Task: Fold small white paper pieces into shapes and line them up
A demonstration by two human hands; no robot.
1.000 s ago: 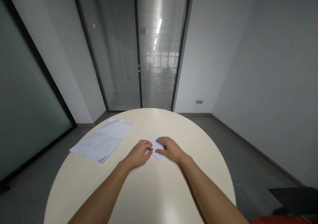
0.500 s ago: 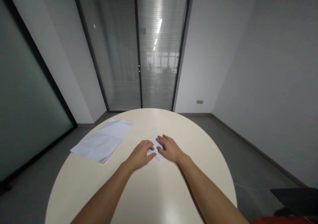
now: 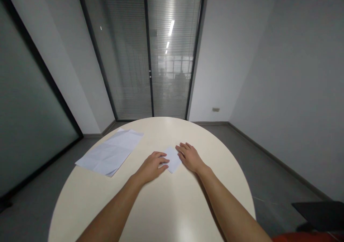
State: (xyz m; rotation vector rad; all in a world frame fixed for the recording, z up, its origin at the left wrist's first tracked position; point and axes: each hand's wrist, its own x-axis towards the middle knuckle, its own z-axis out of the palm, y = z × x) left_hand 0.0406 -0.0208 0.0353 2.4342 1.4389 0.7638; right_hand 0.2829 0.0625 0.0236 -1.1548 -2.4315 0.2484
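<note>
Only the left hand (image 3: 151,166) seems to pin the folded paper (image 3: 172,159); the flat right hand (image 3: 190,157) touches its edge, gripping nothing. Uneven pressure could skew the crease

- An office meeting room, small and bare
- Round cream table (image 3: 161,213) in the middle, with creased paper sheets (image 3: 110,155) on it
- Glass doors (image 3: 146,56) with dark frames and slatted blinds, ceiling strip lights showing behind
- Frosted glass partition (image 3: 24,120) at left, plain grey walls, grey floor, wall socket (image 3: 215,110)
</note>
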